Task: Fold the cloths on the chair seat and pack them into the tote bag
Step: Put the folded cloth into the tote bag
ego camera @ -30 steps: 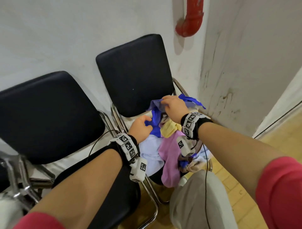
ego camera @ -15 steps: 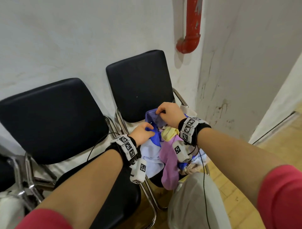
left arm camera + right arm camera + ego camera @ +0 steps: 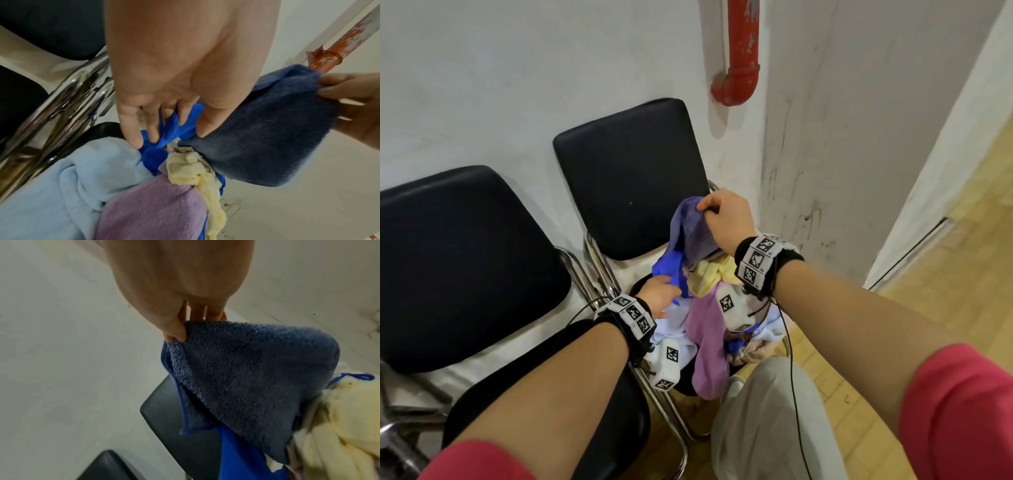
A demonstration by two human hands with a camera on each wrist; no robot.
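presently, item one: blue cloth [image 3: 690, 228], a corner pinched between thumb and fingers of the right hand [image 3: 726, 219] and raised above the heap of cloths [image 3: 709, 318] on the chair seat [image 3: 638, 286], its lower end trailing under the left hand [image 3: 659, 296], whose fingers lie spread and fairly straight on the bright-blue fold. judged best practice: draw the corner up slowly while the left hand holds the heap down, then find a second corner. tote bag not identifiable.
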